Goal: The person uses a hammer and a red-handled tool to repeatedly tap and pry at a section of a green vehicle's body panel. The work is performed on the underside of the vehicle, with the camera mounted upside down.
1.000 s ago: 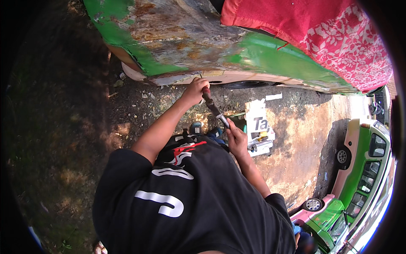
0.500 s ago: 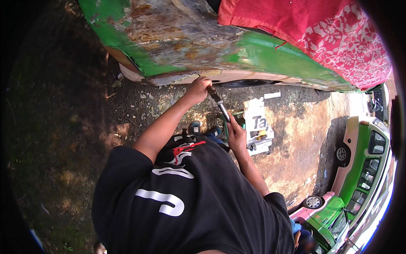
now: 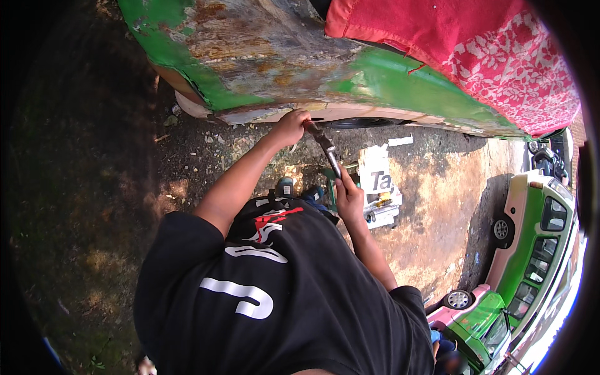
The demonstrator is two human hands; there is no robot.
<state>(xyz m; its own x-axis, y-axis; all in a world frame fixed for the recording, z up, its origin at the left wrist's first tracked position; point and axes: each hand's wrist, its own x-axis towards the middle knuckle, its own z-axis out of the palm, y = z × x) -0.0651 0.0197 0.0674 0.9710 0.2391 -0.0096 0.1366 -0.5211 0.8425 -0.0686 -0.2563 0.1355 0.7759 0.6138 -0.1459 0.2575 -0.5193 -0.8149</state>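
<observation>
This looks like an outdoor vehicle-repair yard: a green vehicle body (image 3: 400, 81) (rusty, paint partly stripped) stands on rough ground (image 3: 431, 244) near a parked van (image 3: 524, 215).

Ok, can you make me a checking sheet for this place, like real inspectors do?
Surface: green vehicle panel, paint patchy, large brown and grey areas.
Job's things: long tool, held slantwise between both hands.
Clutter: white printed sheet on the ground.
Hands: left hand closed on the tool's upper end; right hand closed on its lower end.
Cables: nothing seen.
Surroundings: red cloth over the vehicle; green-and-pink van at right.
</observation>
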